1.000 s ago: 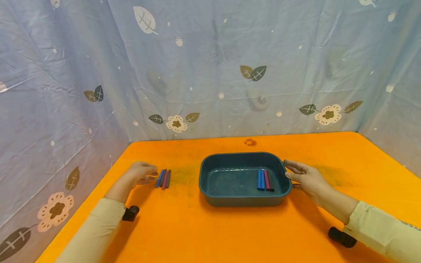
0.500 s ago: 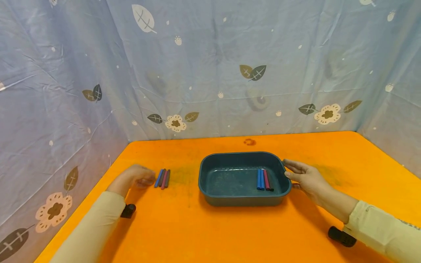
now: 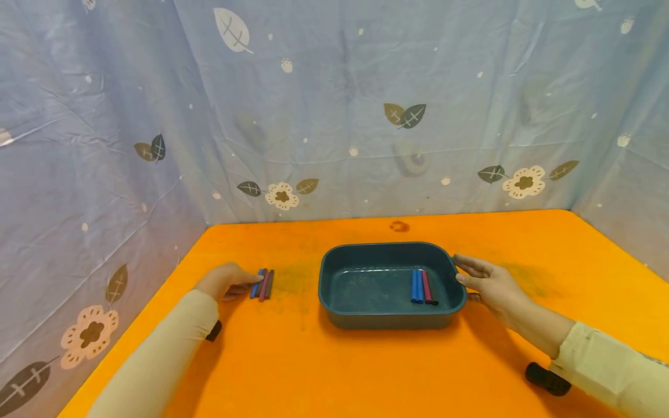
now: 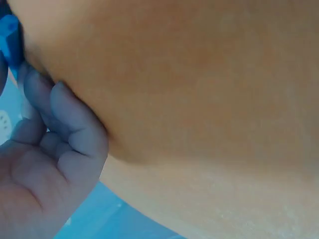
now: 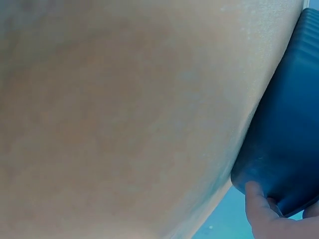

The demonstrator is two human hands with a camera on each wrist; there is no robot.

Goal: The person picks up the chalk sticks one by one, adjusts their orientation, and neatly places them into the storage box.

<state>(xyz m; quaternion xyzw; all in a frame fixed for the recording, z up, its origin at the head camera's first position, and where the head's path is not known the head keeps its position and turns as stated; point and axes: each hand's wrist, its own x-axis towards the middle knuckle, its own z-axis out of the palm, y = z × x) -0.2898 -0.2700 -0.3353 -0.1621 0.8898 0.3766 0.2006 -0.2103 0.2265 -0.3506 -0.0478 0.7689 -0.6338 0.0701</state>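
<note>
My left hand (image 3: 230, 281) pinches a blue stick (image 3: 254, 290), the leftmost of a small row of crayon-like sticks on the orange table. In the left wrist view, the blue stick (image 4: 11, 42) shows between the fingertips at the upper left. Beside it lie a maroon stick (image 3: 264, 288) and dark grey ones. At the dark teal tray (image 3: 334, 307), my right hand (image 3: 491, 290) holds the right end, thumb at the rim and fingers along the outer wall. Inside the tray's right half lie two blue sticks (image 3: 417, 287), a maroon stick (image 3: 427, 288) and a dark one.
The orange table (image 3: 355, 371) ends at a light blue patterned curtain (image 3: 324, 116), which hangs at the back and both sides. A reddish stain (image 3: 399, 226) marks the table behind the tray.
My left hand first drew its fingers in just left of the row, then moved right onto the blue stick. The right hand stays at the tray, and the tray's sticks lie as before.
</note>
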